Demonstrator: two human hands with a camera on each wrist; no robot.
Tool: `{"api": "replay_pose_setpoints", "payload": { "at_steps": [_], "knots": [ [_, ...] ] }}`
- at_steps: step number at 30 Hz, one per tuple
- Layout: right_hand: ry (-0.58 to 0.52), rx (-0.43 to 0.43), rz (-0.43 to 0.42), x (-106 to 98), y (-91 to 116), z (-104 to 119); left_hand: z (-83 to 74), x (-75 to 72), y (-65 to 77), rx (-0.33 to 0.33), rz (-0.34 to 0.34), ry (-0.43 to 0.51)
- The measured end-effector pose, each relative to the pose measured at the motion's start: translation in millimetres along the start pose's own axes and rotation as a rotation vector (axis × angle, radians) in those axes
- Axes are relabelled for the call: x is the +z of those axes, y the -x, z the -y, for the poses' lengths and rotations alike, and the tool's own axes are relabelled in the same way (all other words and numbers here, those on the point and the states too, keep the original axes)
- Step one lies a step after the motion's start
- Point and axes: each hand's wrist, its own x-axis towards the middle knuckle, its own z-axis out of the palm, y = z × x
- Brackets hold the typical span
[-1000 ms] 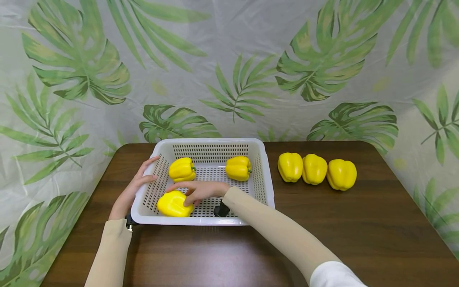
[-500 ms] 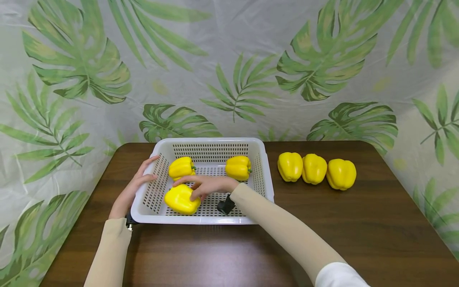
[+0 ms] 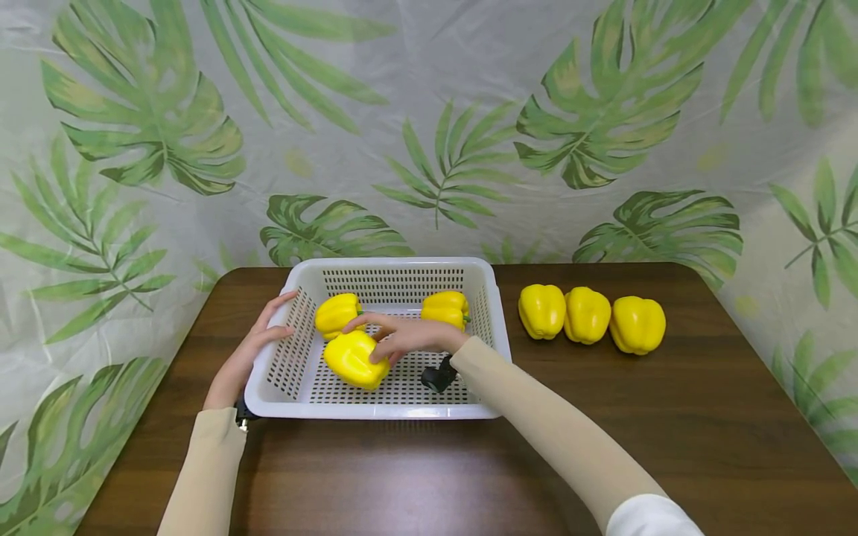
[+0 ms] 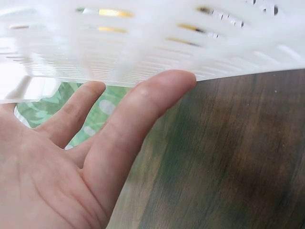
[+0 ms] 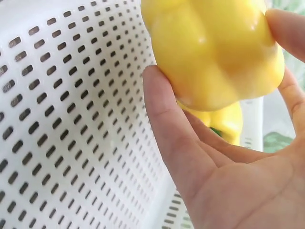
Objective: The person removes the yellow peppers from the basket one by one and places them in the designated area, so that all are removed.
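In the head view, my right hand (image 3: pixel 415 336) grips a yellow bell pepper (image 3: pixel 355 360) inside the white perforated basket (image 3: pixel 375 411). The right wrist view has thumb and fingers spread around the blunt end of that pepper (image 5: pixel 219 52), whose far end is out of frame. Two more yellow bell peppers lie toward the back of the basket, a left one (image 3: pixel 337 314) and a right one (image 3: pixel 445 307) partly behind my hand. My left hand (image 3: pixel 244 357) rests against the basket's left side, its fingers extended; fingertips meet the wall (image 4: pixel 143 47) in the left wrist view.
Three yellow bell peppers, a left one (image 3: pixel 542 312), a middle one (image 3: pixel 587 316) and a right one (image 3: pixel 638 325), stand in a row on the brown wooden table (image 3: pixel 603 417), right of the basket. A leaf-patterned cloth (image 3: pixel 456 59) hangs behind the table. A black wrist camera (image 3: pixel 439 374) sits under my right wrist.
My right hand has carried the gripped bell pepper rightward and toward the back of the basket, from near the front left corner. The left hand, the basket and the other peppers have stayed put.
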Motion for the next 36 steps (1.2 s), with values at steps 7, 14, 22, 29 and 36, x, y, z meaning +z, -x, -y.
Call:
{"api": "replay_pose_setpoints", "payload": {
  "at_steps": [7, 14, 22, 29, 36],
  "knots": [
    [-0.022, -0.026, -0.026, -7, 13, 1, -0.3, -0.5, 0.6, -0.007, 0.000, 0.014],
    [-0.034, -0.042, -0.057, -12, 22, -2, 1.8, -0.7, -0.6, 0.005, 0.004, 0.001],
    [-0.024, -0.044, -0.117, -19, 37, -1, 1.5, -1.1, 0.1, 0.009, 0.008, 0.023],
    [-0.069, -0.052, -0.145, -25, 48, -2, 2.2, -0.4, -0.2, 0.020, 0.005, 0.031],
    [-0.079, -0.062, -0.181, -31, 59, -3, 1.4, -0.6, 0.2, 0.030, 0.004, 0.018]
  ]
}}
